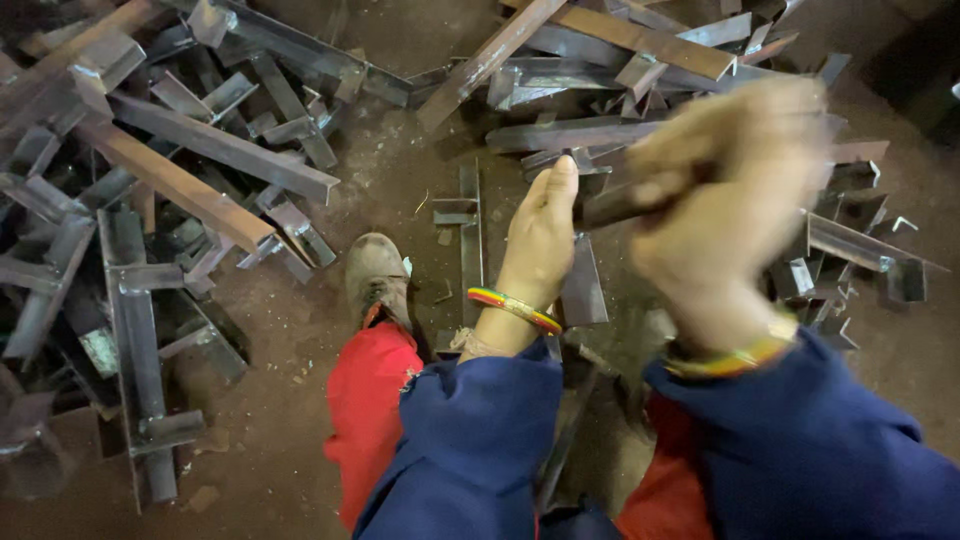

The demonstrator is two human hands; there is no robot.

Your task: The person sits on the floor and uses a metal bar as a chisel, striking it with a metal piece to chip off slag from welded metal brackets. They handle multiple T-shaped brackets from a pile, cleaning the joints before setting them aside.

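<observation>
A short rusty steel piece (625, 200) sat between the two hands, above the person's knees, its long axis running roughly left to right and tilting slightly up toward the right. The right hand (725, 205), blurred, was closed around its right end. The left hand (543, 235) stood edge-up with fingers straight and together, touching the piece's left end; whether it gripped was unclear. Both wrists wore striped bangles (515, 308) over blue sleeves (480, 430). Below were red trousers (368, 410) and a dusty boot (377, 275) on the dirt floor (300, 400). Heaps of rusty angle iron (190, 190) lay on the left and across the top. No packages or labels showed.
</observation>
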